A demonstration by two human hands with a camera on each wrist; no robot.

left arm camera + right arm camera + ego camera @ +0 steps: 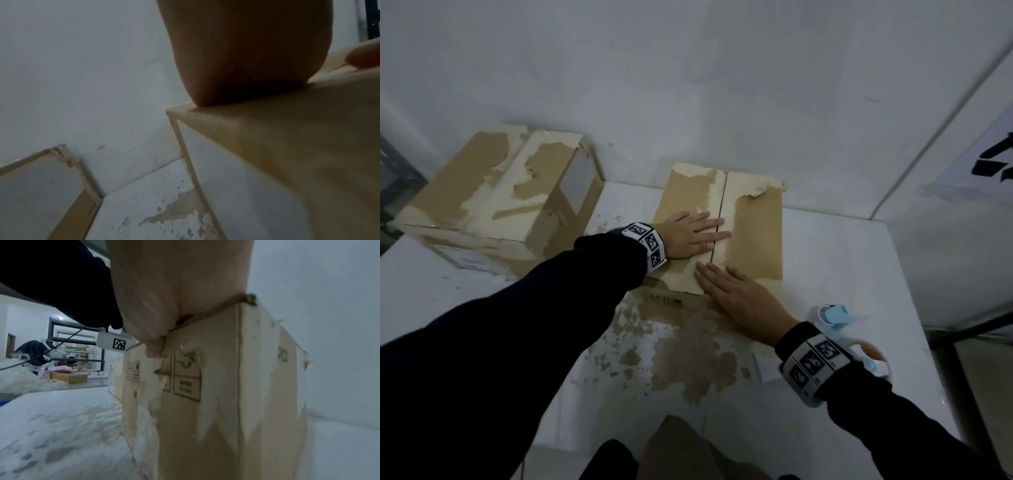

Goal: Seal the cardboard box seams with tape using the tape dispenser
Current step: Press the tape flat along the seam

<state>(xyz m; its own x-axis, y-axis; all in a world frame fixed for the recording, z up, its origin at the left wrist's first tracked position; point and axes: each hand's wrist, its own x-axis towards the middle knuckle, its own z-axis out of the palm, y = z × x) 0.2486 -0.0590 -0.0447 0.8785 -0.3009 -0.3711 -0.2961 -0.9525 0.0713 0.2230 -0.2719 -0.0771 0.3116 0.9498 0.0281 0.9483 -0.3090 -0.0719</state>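
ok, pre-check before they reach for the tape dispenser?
1. Flaps closed, centre seam nearly shut: ok.
2. left hand flat on the cardboard box, fingers across the seam: ok.
3. right hand flat on the near edge, holding nothing: ok.
4. tape dispenser on the table beside the right wrist, within reach: ok.
5. Tape end free and ready: cannot tell.
6. Box top clean for adhesion: not ok, old torn paper residue all over.

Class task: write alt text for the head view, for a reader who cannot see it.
Both hands press flat on a cardboard box on a white table: left hand across its centre seam, right hand at the near edge. A blue tape dispenser lies unused by the right wrist; a second box stands left.
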